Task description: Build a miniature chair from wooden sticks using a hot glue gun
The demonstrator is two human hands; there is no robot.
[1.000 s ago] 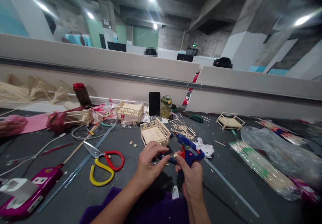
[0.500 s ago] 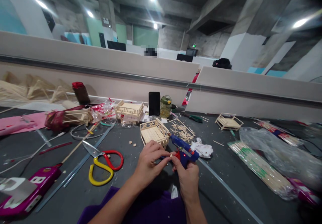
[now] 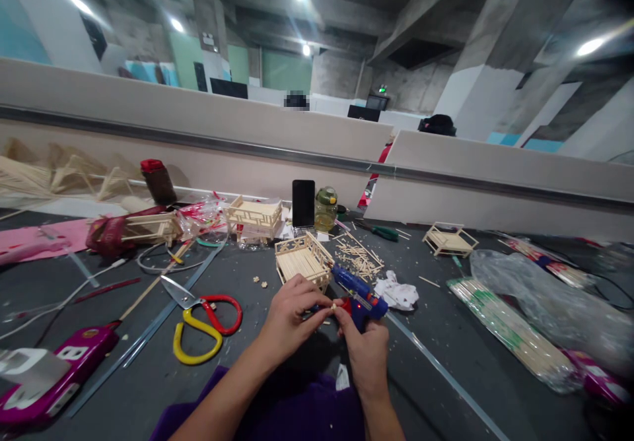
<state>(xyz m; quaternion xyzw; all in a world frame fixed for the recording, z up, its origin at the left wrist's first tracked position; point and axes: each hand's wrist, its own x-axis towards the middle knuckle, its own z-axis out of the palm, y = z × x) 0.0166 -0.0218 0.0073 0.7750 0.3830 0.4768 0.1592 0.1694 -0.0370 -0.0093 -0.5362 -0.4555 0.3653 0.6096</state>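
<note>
R hand & glue gun moved left since earlier. On desk, wood frame sits just far of L hand; R grip clamped on glue gun, both hands' fingertips together at tiny wood pc.

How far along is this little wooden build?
The middle wooden frame already has a slatted floor and railings. The left hand and right hand meet at a small wooden piece; the right also grips a glue gun. Unattached: two tiny pieces and scattered sticks; how many are needed isn't visible.
</note>
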